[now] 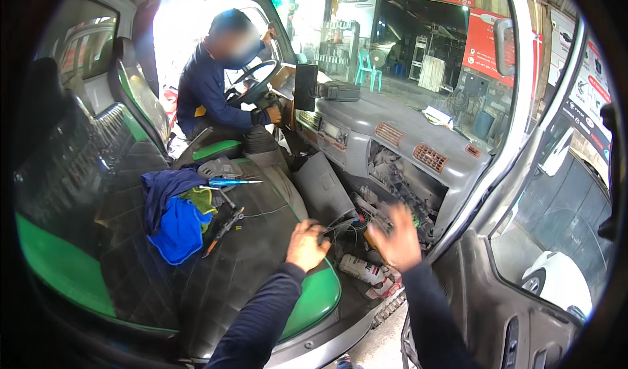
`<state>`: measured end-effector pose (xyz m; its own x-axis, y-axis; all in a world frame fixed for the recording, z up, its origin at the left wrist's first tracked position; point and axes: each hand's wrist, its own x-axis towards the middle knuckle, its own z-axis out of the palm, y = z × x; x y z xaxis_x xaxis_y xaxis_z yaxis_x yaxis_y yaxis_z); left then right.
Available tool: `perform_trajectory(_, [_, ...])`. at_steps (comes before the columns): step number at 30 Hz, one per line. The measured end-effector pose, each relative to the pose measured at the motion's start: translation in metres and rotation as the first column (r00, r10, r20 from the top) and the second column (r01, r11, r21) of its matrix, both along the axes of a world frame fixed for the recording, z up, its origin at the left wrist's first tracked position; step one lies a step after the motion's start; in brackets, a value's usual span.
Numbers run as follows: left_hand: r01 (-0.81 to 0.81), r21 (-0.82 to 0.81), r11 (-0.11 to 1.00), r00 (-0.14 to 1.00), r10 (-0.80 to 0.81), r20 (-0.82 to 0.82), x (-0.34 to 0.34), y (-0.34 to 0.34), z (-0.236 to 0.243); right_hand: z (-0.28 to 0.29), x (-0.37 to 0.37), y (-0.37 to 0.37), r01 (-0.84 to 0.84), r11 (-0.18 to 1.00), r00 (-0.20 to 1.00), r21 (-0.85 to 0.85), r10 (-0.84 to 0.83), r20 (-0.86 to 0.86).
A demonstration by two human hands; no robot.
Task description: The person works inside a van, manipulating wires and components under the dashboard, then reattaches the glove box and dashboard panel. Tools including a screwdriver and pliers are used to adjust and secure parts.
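My left hand (306, 246) is closed at the front edge of the passenger seat (255, 264), on a small dark thing I cannot make out, with thin wires (343, 225) beside it. My right hand (396, 238) is slightly blurred, fingers apart, in front of the opened dashboard cavity (399, 176). Just left of it hangs a loose grey panel (320, 186). A white bottle (360, 271) lies in the footwell below. On the seat are blue cloths (173, 228), a green cloth (199, 199), a blue-handled screwdriver (226, 183) and other tools (222, 232).
A co-worker (206, 94) in a dark shirt leans in at the far doorway, one hand up by the door frame, the other below the steering wheel (252, 81). The gear lever boot (260, 143) stands mid-cab. The open door (477, 297) is on my right.
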<state>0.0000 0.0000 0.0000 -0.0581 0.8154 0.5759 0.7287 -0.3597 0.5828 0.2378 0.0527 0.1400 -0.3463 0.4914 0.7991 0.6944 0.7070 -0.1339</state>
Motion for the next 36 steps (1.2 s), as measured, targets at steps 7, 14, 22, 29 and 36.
perform_trajectory(7, [-0.152,-0.018,0.988,0.988,0.151,-0.044,-0.050,-0.025,0.015,0.109,-0.105,0.246,0.259,0.965,0.873,0.032,-0.248,0.419])
perform_trajectory(14, [-0.066,-0.231,0.971,0.997,0.075,0.031,-0.058,-0.021,0.021,0.149,-0.176,0.391,0.357,0.916,0.840,-0.185,-0.229,0.491])
perform_trajectory(22, [-0.003,-0.269,0.963,0.980,0.055,0.189,-0.060,-0.017,0.027,0.146,-0.212,0.460,0.452,0.886,0.786,-0.101,-0.342,0.516])
perform_trajectory(29, [-0.010,-0.289,0.957,0.984,0.061,0.169,-0.059,-0.018,0.029,0.144,-0.208,0.478,0.362,0.932,0.782,-0.030,-0.286,0.554])
perform_trajectory(36, [-0.014,-0.292,0.956,0.982,0.068,0.176,-0.062,-0.019,0.020,0.142,-0.180,0.466,0.253,0.964,0.808,0.083,-0.258,0.530])
